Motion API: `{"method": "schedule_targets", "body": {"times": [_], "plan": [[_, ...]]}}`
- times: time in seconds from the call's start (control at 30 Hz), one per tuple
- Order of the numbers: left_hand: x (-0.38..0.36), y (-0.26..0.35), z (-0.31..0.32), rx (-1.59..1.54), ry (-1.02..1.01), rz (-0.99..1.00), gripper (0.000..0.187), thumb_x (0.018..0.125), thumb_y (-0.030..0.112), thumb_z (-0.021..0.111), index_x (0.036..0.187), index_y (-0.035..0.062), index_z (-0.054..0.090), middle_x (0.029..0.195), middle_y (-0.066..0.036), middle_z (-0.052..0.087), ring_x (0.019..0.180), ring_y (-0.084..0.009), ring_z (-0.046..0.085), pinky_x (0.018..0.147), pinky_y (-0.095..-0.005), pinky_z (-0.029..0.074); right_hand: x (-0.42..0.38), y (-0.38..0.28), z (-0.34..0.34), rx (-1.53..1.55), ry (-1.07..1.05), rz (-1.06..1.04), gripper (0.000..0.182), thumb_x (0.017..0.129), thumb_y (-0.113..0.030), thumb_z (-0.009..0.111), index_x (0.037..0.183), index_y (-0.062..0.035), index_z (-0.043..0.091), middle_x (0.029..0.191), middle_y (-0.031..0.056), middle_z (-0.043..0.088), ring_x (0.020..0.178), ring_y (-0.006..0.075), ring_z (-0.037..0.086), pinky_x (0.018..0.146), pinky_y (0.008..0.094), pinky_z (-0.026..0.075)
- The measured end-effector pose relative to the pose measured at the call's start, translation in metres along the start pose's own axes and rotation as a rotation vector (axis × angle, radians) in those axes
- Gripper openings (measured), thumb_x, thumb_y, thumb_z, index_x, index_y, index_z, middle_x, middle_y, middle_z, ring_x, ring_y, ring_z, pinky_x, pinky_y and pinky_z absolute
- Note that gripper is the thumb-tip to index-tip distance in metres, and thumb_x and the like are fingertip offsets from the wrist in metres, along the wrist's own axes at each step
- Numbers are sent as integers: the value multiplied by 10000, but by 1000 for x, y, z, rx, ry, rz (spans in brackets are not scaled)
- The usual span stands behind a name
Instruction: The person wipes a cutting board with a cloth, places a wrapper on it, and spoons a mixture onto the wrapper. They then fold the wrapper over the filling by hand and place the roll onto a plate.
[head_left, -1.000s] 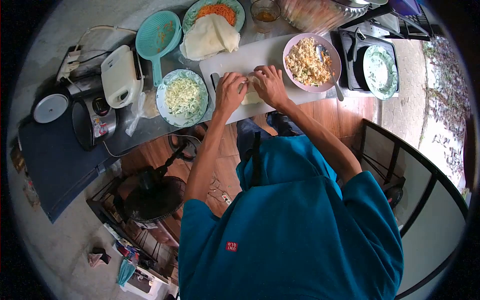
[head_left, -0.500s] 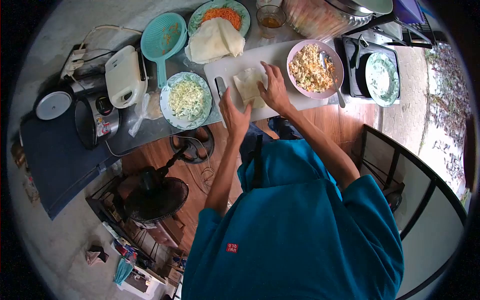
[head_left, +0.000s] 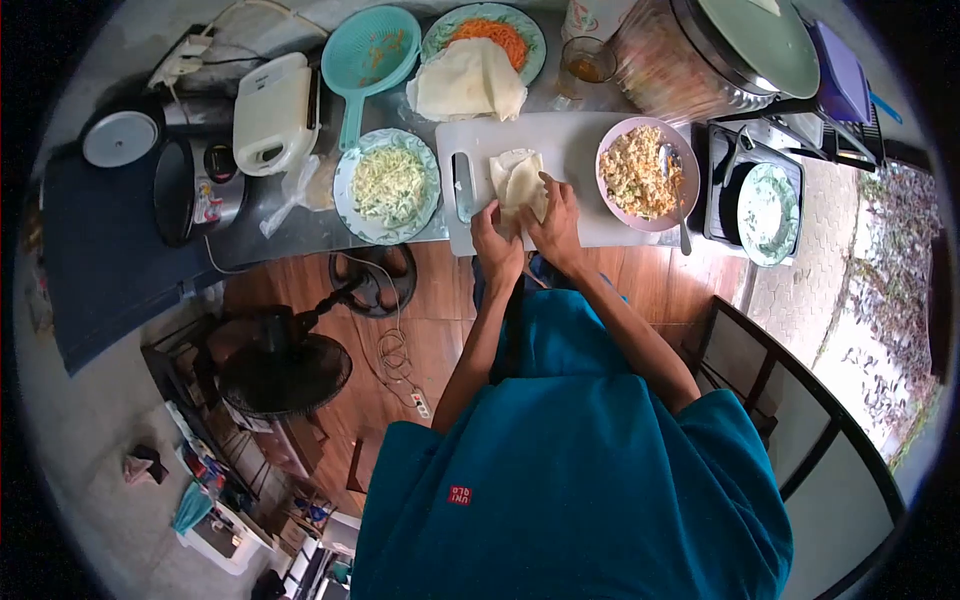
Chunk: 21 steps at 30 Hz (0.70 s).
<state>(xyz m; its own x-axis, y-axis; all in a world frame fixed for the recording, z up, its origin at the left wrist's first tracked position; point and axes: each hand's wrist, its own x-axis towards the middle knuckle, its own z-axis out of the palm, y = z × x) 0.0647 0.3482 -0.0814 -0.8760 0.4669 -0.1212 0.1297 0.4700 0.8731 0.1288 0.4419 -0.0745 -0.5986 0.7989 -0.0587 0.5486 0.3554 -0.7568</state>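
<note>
A pale folded wrapper (head_left: 520,180) lies on the white cutting board (head_left: 575,150), near its left half. My left hand (head_left: 497,242) is at the wrapper's lower left edge, fingers bent together against it. On the lower right side, my right hand (head_left: 555,225) has its fingers curled onto the wrapper's edge. The fingertips partly hide the lower part of the wrapper. A pink bowl (head_left: 607,190) of mixed filling with a spoon (head_left: 682,220) sits on the board's right end. Flat wrapper sheets (head_left: 465,82) rest over the plate of shredded carrot (head_left: 490,38).
Left of the board are a plate of shredded cabbage (head_left: 387,187), a green strainer (head_left: 350,120) and a white appliance (head_left: 272,115). A glass (head_left: 585,65) and a large pot (head_left: 690,60) stand behind. A tray with a green plate (head_left: 768,215) is at right.
Both hands have closed in on the wrapper's lower edge, and its sides now look folded inward. The camera view has shifted, so the counter items appear displaced.
</note>
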Motion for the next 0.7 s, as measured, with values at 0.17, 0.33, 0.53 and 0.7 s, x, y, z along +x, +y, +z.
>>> {"method": "schedule_targets", "body": {"times": [0.17, 0.33, 0.53, 0.7], "plan": [[-4, -10, -13, 130, -48, 109, 270, 778, -29, 693, 1034, 33, 632, 1040, -151, 632, 1014, -319, 593, 893, -392, 477, -8, 11, -7, 13, -110, -21, 540, 833, -204, 656, 1331, -73, 495, 1095, 144, 587, 1043, 322, 555, 884, 462, 399], [-12, -24, -27, 115, -121, 350, 188, 741, -11, 708, 902, 37, 624, 1037, -109, 612, 1004, -328, 577, 870, -407, 474, -12, 12, -23, 34, -329, 48, 475, 864, -203, 667, 1308, -92, 541, 938, 60, 675, 847, 209, 624, 822, 395, 442], [-19, -33, -53, 311, -294, 440, 171, 739, 72, 735, 880, 60, 639, 1058, -98, 597, 1007, -323, 558, 857, -428, 462, -6, -6, -16, -101, -106, -156, 497, 846, -249, 701, 1295, -95, 553, 864, 58, 671, 823, 217, 621, 781, 388, 420], [-16, -29, -54, 336, -284, 438, 216, 752, 131, 750, 920, 58, 636, 1047, -108, 596, 996, -327, 549, 847, -435, 439, 8, -18, 14, -275, -127, -208, 652, 781, -251, 714, 1365, -91, 471, 843, 94, 666, 881, 261, 626, 772, 411, 423]]}}
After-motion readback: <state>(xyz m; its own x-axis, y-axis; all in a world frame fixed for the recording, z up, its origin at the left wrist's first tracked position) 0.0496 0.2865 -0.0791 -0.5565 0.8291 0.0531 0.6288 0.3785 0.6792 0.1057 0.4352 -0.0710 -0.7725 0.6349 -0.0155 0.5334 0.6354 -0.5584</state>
